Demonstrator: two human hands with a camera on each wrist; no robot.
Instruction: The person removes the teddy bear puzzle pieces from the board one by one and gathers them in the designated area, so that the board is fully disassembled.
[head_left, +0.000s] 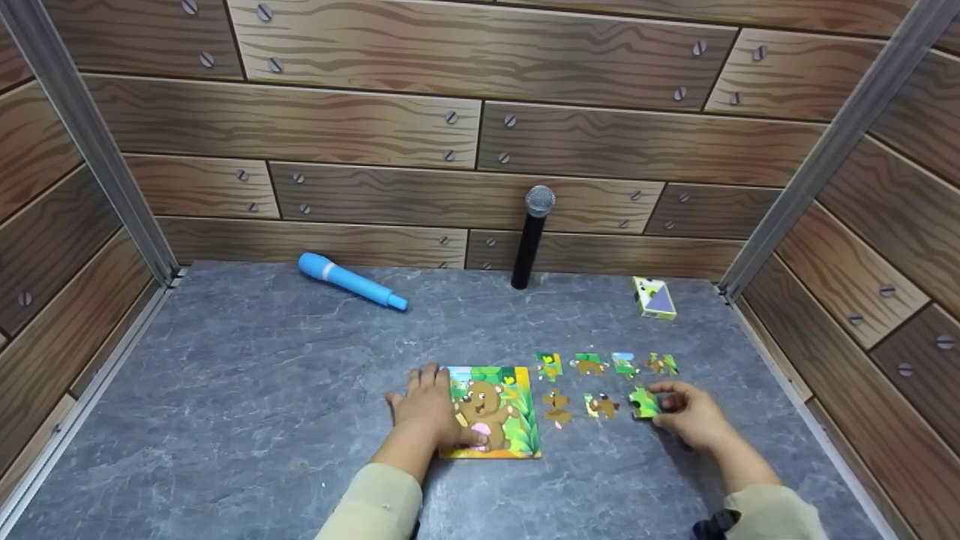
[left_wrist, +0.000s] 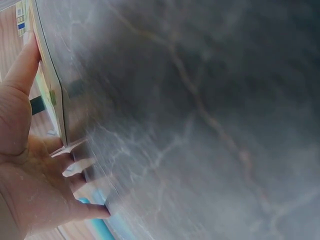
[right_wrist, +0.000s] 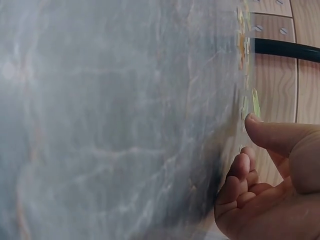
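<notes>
The left hand (head_left: 427, 412) lies spread over the left part of the bear picture board (head_left: 517, 416), thumb across its lower half; an uneven push there could slide or twist the board on the table (head_left: 225, 375). To its right, the right hand (head_left: 694, 420) pinches a green puzzle piece (head_left: 643, 403) at its right side; with so little of a thin piece held, it might slip, and a leftward drag could knock the brown piece (head_left: 601, 406) just beside it out of its row. As for what is obscured, a dark band (head_left: 716, 523) near the right cuff is cut off by the lower edge, the left hand covers much of the board's left side, and whether the green puzzle piece is raised or touching the table cannot be told. Farther back, the small box (head_left: 655, 298) is too small for its print to be read.
</notes>
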